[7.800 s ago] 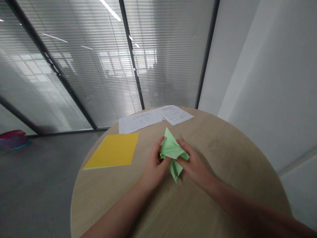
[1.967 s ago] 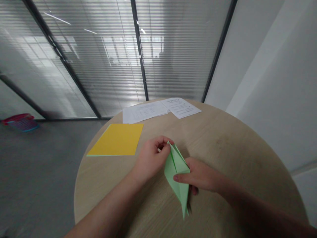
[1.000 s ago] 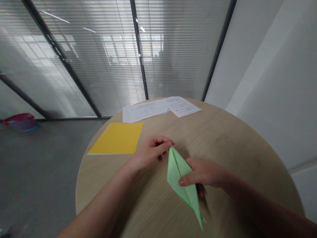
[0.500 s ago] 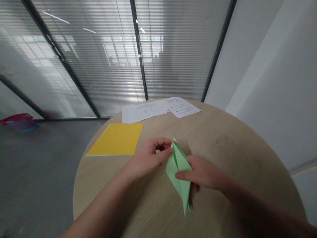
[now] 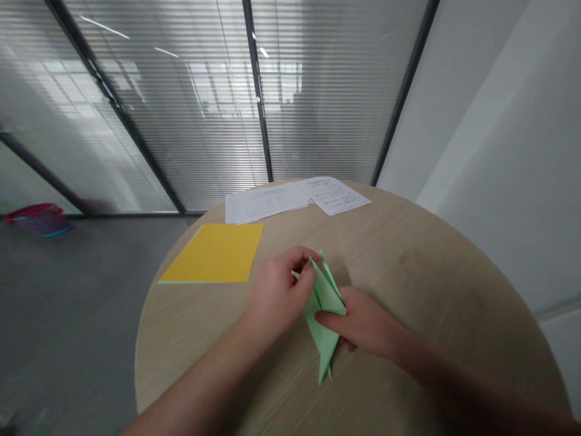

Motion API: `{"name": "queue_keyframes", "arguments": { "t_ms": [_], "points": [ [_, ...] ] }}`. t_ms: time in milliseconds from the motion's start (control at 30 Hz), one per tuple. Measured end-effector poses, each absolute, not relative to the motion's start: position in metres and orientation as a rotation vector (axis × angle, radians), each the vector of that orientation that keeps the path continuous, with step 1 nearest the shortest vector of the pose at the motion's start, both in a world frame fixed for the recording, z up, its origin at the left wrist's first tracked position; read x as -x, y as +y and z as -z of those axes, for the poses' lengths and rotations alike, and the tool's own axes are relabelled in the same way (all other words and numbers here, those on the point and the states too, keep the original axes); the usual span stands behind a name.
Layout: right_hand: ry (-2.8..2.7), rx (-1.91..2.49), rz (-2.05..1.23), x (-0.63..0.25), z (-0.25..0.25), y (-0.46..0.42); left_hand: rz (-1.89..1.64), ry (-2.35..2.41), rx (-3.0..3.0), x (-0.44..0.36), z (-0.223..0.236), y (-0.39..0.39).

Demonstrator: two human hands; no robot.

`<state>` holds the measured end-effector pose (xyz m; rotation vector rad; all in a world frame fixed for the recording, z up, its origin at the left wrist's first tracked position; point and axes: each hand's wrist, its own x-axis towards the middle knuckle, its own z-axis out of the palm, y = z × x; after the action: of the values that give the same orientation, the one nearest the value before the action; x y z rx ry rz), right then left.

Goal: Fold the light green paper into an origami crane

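Paper (image 5: 324, 345) may tear if my left hand (image 5: 276, 293), pinching its eleven-o'clock tip, pulls hard against my pinching right hand (image 5: 368, 322).

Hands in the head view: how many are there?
2. The left hand pinches the folded green paper near its upper end; the right hand grips its right side, thumb on top. No other hand shows.

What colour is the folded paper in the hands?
The folded paper is light green, clearest in the head view.
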<state>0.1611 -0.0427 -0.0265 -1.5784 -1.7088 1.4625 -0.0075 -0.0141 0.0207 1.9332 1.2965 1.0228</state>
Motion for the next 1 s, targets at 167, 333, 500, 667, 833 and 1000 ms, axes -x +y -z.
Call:
{"name": "queue_keyframes", "arguments": {
  "t_ms": [167, 333, 500, 667, 833, 1000],
  "points": [
    [-1.716, 1.597, -1.436, -0.159, 0.029, -0.043, -1.055, 1.347, -1.986, 0.008, -0.020, -0.014],
    [-1.729, 1.586, -1.412, -0.159, 0.031, -0.044, -1.075, 1.391, -2.027, 0.007, -0.019, -0.010],
    [-1.756, 1.574, -1.391, -0.158, 0.031, -0.044, -1.106, 1.395, -2.023, 0.005, -0.015, -0.007],
    [-1.751, 1.589, -1.460, -0.160, 0.021, -0.046, -1.140, 1.316, -1.903, 0.004, -0.006, 0.002],
    [-1.777, 1.573, -1.554, -0.166, 0.013, -0.047, -1.181, 1.206, -1.713, 0.008, -0.005, 0.009],
    [-1.651, 1.535, -1.762, -0.173, 0.010, -0.043, -1.181, 1.038, -1.497, 0.020, -0.017, 0.010]
  ]
}}
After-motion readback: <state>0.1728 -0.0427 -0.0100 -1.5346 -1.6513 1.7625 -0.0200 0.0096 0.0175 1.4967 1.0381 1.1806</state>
